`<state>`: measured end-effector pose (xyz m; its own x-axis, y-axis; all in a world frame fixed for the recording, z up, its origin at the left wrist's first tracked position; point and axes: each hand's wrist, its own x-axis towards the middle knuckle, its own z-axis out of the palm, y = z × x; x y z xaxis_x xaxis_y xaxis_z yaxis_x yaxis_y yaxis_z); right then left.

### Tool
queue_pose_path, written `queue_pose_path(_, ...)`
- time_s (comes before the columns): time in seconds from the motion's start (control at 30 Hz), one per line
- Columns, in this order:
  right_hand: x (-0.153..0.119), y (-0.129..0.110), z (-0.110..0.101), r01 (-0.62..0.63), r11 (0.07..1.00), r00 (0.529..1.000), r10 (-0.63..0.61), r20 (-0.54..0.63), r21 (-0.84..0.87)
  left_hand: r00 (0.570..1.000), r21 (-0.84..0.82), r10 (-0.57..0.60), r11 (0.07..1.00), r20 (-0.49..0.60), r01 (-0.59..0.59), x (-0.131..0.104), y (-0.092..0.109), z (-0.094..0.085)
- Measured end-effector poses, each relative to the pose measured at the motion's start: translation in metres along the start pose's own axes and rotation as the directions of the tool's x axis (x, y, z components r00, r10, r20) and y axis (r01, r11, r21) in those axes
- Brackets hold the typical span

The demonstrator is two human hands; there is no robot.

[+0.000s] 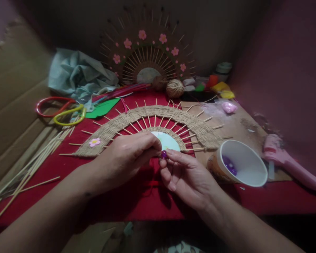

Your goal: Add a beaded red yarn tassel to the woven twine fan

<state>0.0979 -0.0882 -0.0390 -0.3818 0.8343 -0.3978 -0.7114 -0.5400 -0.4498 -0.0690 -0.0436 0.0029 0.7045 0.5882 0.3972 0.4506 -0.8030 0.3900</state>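
Observation:
A small purple bead (164, 154) is pinched between the thumb and fingers of my right hand (185, 172). My left hand (131, 151) is closed right beside it, its fingertips at the bead; whatever those fingers grip is too small to make out. Under and behind both hands lies a woven twine fan (147, 111) with wooden sticks and a pale blue centre (171, 141). One pink flower (94, 142) is on the fan's left end. To the right of my right hand, a tilted paper cup (250, 163) has purple pieces inside.
Red-handled and yellow-handled scissors (70, 117) and loose sticks (37, 168) lie left. A pink glue gun (287, 158) is at the right. A finished flowered fan (147, 52) stands behind, near a twine ball (175, 88) and grey-green cloth (79, 73).

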Motion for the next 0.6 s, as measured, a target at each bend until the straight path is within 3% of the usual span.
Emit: queue_pose_path(0.6, -0.0005, 0.0016, -0.0004, 0.02, 1.0, 1.0, -0.02, 0.008, -0.021, 1.0, 0.026, 0.002, 1.0, 0.025, -0.002, 0.0003, -0.0014, 0.004)
